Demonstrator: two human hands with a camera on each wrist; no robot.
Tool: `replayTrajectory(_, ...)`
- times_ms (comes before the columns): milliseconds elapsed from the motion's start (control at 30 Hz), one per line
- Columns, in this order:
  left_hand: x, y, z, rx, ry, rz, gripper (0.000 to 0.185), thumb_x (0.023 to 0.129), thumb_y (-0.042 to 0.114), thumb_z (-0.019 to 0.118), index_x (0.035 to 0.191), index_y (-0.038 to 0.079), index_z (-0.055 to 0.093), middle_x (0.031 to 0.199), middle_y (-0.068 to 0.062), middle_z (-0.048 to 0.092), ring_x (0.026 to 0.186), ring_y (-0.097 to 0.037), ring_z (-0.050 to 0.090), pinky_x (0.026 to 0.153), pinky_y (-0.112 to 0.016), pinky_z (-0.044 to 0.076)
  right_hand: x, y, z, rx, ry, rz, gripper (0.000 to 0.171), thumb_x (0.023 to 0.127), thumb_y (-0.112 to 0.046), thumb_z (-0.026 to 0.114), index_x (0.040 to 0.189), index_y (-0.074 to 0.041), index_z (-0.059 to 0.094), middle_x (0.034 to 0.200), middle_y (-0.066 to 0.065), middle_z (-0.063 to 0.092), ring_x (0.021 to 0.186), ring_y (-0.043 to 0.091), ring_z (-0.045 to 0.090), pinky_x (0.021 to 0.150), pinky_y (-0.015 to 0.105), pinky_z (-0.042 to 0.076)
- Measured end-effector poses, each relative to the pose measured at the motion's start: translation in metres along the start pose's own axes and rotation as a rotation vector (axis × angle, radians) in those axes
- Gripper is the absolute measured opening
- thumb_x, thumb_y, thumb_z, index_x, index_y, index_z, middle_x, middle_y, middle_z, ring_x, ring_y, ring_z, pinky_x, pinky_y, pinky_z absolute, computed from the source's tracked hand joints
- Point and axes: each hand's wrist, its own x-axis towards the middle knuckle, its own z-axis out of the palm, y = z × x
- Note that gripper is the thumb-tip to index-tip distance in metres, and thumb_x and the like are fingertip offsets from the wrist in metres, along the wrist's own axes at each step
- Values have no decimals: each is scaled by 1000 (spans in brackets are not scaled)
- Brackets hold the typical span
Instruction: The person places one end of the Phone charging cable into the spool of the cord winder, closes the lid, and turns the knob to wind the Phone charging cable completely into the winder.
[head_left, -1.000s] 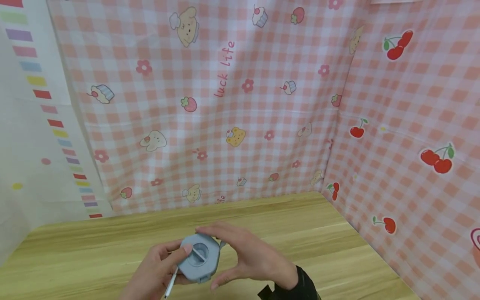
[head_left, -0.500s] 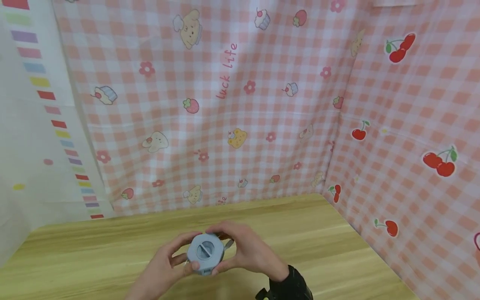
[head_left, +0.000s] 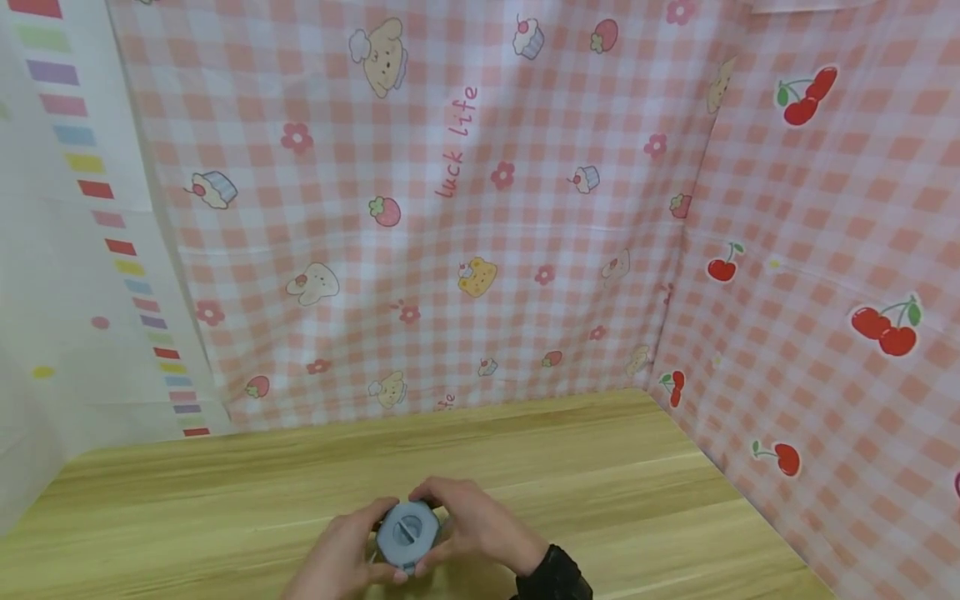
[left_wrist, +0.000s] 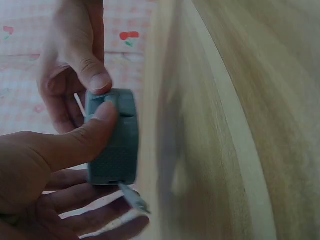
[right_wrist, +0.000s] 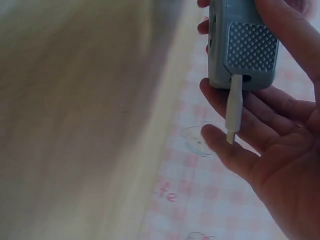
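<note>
While both hands are meeting low over the desk [head_left: 225, 492], the left hand [head_left: 341, 562] is pinching a small grey-blue cable reel [head_left: 407, 533], its thumb [left_wrist: 85, 137] pressing the edge, and the right hand [head_left: 480, 529] is curling round the other side. The reel (a rounded plastic case with a slotted round centre on its face) is showing a dimpled grip patch [right_wrist: 252, 47] along its rim, with a white plug [right_wrist: 233, 112] sticking out below. The desk is pale wood grain; pink gingham cloth [head_left: 465, 217] with cartoon prints is hanging behind.
</note>
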Motion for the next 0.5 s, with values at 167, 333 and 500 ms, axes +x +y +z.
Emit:
replayTrajectory(167,6,-7,5,65,8,-1,69,62,30,89,117,2,59,106,-5,69,94,-20,63,78,-41,52,2,9,5,17,-52,53,63,71,-35,84,123,-16,55,118,-6,63,109,3,59,91,19,49)
replayTrajectory(333,10,-13,8,69,-18,-5,62,64,30,88,112,2,60,98,-1,68,85,-14,60,71,-29,49,-2,16,10,-15,-68,66,61,74,-33,82,125,-14,54,117,-5,63,105,2,60,87,19,50)
replayTrajectory(500,12,-17,7,88,-14,-18,61,64,26,88,113,0,61,101,-4,68,88,-17,60,72,-34,49,1,17,13,-27,-69,59,58,75,-31,82,124,-14,56,116,-7,63,103,-2,58,85,17,49)
